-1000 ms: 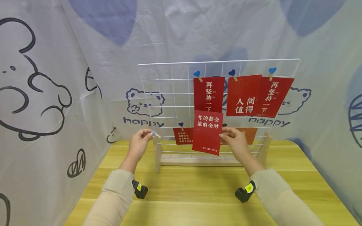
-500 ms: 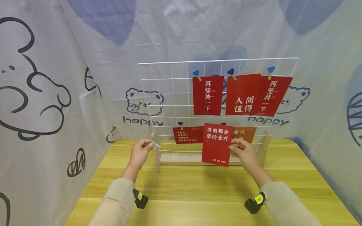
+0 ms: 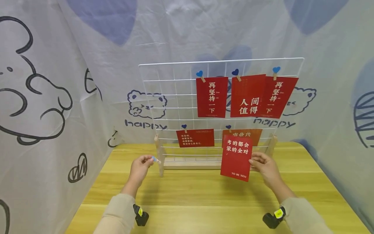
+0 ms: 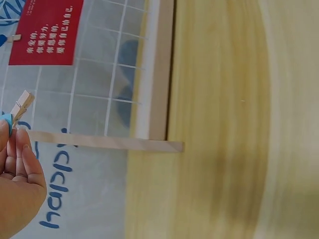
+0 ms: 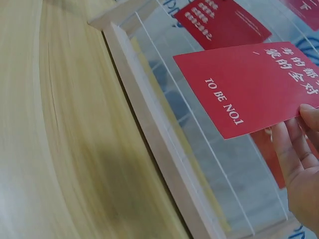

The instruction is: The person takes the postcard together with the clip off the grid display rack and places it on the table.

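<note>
My right hand (image 3: pixel 265 166) pinches the right edge of a red card (image 3: pixel 236 158) with white lettering, held upright before the rack. In the right wrist view the thumb lies on the front of that card (image 5: pixel 239 89) and the fingers are behind it. Between thumb and fingers my left hand (image 3: pixel 139 170) pinches a small wooden clothespin (image 4: pixel 22 105) with a light blue end, near the rack's left foot. The white wire grid rack (image 3: pixel 172 107) stands behind both hands. The held card covers the lower part of an orange card (image 3: pixel 253 135) clipped on the grid.
Along the grid's top hang several red cards, among them one at left (image 3: pixel 212 97), under heart clothespins such as a light blue one (image 3: pixel 200 74). A wide red card (image 3: pixel 195 138) is clipped lower down. The wooden rack base (image 3: pixel 191 165) stands on the wooden table (image 3: pixel 187 195).
My right hand has moved the red card down and to the right, uncovering the wide red card and the upper-left card. My left hand has come lower with the clothespin.
</note>
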{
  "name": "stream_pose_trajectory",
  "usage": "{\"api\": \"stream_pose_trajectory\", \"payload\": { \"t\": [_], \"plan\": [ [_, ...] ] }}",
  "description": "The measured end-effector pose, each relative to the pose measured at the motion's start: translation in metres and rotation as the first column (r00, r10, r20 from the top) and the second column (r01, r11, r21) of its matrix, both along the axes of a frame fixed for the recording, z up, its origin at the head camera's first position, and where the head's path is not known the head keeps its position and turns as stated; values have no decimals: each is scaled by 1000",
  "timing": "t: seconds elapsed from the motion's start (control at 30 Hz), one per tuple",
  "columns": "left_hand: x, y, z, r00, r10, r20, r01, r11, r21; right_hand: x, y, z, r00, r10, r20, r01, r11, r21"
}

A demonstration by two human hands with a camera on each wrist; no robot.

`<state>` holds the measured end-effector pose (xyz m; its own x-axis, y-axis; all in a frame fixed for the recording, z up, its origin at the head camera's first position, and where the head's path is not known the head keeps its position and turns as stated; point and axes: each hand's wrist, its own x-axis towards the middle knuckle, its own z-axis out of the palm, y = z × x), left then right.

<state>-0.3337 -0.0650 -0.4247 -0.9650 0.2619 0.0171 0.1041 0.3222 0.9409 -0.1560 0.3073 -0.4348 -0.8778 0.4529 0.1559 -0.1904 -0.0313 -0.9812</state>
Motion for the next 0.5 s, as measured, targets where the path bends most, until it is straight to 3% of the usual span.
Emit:
{"api": "stream_pose_trajectory", "payload": {
  "t": [0.17, 0.27, 0.5],
  "plan": [
    [4, -4, -12, 1000, 4, 31, -4, 1000, -7, 11, 6, -6, 1000, -5, 1, 5, 1000, -26],
    [6, -6, -19, 999, 6, 50, -5, 1000, -19, 13, 20, -22, 1000, -8, 3, 8, 1000, -20],
    [9, -9, -38, 996, 11, 85, -11, 1000, -1, -2, 97, -124, 1000, 3, -28, -4, 999, -45]
  ]
}}
